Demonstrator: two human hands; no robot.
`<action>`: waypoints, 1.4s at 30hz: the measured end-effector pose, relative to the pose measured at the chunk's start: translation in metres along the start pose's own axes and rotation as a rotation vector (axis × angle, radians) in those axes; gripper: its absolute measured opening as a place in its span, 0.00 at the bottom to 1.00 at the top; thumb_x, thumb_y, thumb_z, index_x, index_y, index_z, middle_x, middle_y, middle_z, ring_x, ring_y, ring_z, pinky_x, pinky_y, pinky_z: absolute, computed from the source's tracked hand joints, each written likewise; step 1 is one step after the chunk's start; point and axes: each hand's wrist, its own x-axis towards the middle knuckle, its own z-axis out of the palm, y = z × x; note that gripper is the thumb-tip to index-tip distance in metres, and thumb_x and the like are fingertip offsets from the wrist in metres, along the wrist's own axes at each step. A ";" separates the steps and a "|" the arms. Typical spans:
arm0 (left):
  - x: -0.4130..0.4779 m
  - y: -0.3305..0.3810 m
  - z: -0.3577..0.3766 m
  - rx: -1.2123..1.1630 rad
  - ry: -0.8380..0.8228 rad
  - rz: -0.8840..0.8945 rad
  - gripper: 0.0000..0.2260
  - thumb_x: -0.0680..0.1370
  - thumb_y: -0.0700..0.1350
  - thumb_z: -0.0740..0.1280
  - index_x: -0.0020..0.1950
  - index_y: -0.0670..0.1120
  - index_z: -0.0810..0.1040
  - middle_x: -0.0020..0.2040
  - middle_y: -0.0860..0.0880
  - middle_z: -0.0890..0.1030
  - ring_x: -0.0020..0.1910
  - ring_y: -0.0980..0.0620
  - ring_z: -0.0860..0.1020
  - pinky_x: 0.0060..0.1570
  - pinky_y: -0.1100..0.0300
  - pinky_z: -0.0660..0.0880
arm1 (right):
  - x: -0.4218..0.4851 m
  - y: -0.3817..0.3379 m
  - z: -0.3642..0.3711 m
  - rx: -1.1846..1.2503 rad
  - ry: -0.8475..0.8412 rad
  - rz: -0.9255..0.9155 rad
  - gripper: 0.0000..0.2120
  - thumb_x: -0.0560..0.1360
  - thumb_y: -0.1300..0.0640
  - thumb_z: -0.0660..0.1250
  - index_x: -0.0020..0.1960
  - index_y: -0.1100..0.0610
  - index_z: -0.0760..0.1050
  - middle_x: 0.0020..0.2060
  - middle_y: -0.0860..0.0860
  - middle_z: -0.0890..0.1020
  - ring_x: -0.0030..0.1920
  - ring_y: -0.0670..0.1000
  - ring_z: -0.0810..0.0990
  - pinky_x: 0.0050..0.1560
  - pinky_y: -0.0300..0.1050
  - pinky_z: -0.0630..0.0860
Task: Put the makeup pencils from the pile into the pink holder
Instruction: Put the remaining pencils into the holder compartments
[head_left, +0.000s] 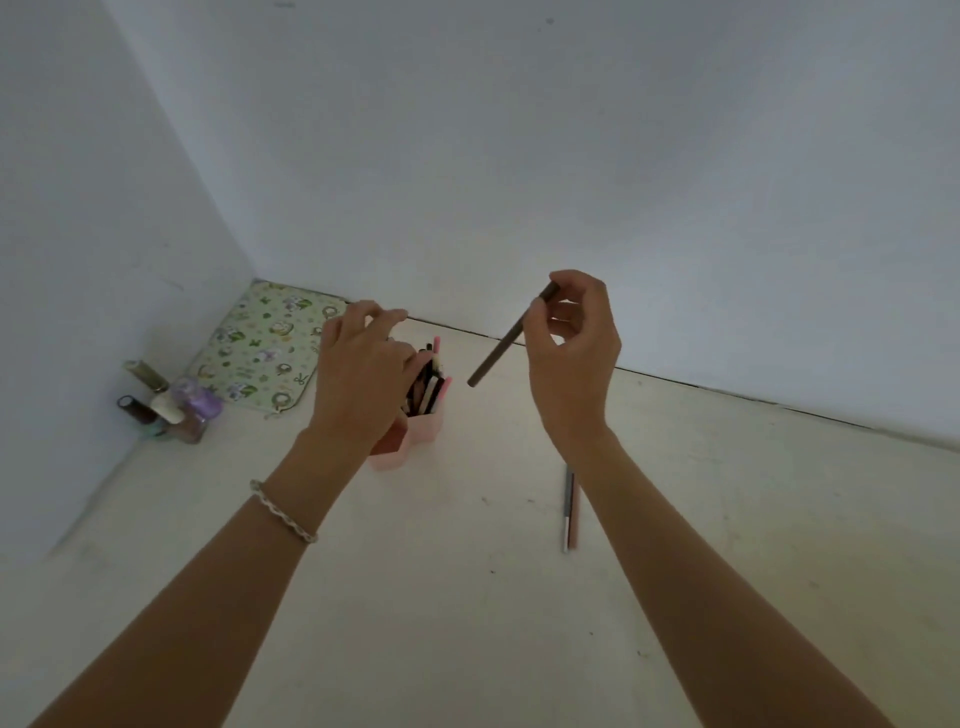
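Head view: the only camera, looking down over both forearms at a pale worktop (467, 597) set in a corner of white walls.
Right hand (571, 353): raised above the worktop, thumb and fingertips pinched on the upper end of a brown pencil (506, 340); the other fingers curl loosely.
Brown pencil: slanted, free end down and left, pointing at the holder but well short of it and above its rim.
Left hand (363, 369): over the holder with fingers loosely spread, touching the tops of the pencils standing there; whether it grips one I cannot tell.
Holder (423, 428): pink, upright, partly behind the left hand, already crowded with dark, white and pink pencils.
Pile: what remains shows as two thin pencils (570, 506) lying side by side under the right forearm.
Bystanders: small bottles (166, 402) and a patterned pouch (265, 343) at the left corner, clear of the work.
Handling: the pencil looks light, stiff and smooth, likely to roll if dropped flat. A pinch near the top suits dropping it in end first; with the holder this full, it probably needs aiming into a gap.
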 end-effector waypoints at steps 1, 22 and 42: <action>-0.001 -0.002 -0.003 0.003 0.025 0.010 0.12 0.78 0.51 0.66 0.43 0.47 0.87 0.61 0.48 0.81 0.63 0.43 0.74 0.59 0.49 0.64 | -0.003 -0.002 0.008 0.017 -0.001 -0.012 0.10 0.75 0.65 0.66 0.55 0.56 0.74 0.45 0.48 0.80 0.41 0.44 0.80 0.44 0.36 0.78; 0.002 0.060 -0.038 -0.588 0.370 -0.213 0.13 0.78 0.37 0.60 0.60 0.42 0.78 0.56 0.47 0.80 0.55 0.49 0.77 0.56 0.56 0.73 | -0.033 0.034 0.023 -0.589 -0.607 -0.399 0.12 0.77 0.54 0.65 0.58 0.54 0.82 0.60 0.55 0.78 0.61 0.54 0.73 0.63 0.50 0.65; -0.048 0.204 0.098 -0.475 -0.762 -0.510 0.14 0.77 0.46 0.69 0.59 0.44 0.70 0.54 0.46 0.79 0.52 0.45 0.80 0.48 0.54 0.76 | -0.017 0.109 -0.110 -0.369 -0.079 0.332 0.19 0.72 0.70 0.58 0.55 0.53 0.77 0.48 0.46 0.79 0.40 0.42 0.74 0.45 0.36 0.73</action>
